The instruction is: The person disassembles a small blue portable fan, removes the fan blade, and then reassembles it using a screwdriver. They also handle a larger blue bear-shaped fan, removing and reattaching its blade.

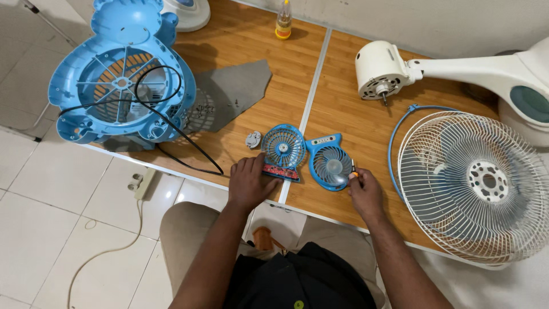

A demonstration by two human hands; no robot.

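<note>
Near table edge (pixel 189 177), left hand (pixel 249 183) on circuit board (pixel 281 171), right hand (pixel 365 190) gripping screwdriver (pixel 354 170)

1 head view, looking steeply down, close over wooden table (pixel 240 40) edge

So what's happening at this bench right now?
A person sits at a wooden table with a small blue fan taken apart. The left hand presses on the front grille half, which lies over a circuit board. The right hand holds a small screwdriver to the rear half with the blades. A white fan guard and a blue bear-shaped fan housing lie nearby.
</note>
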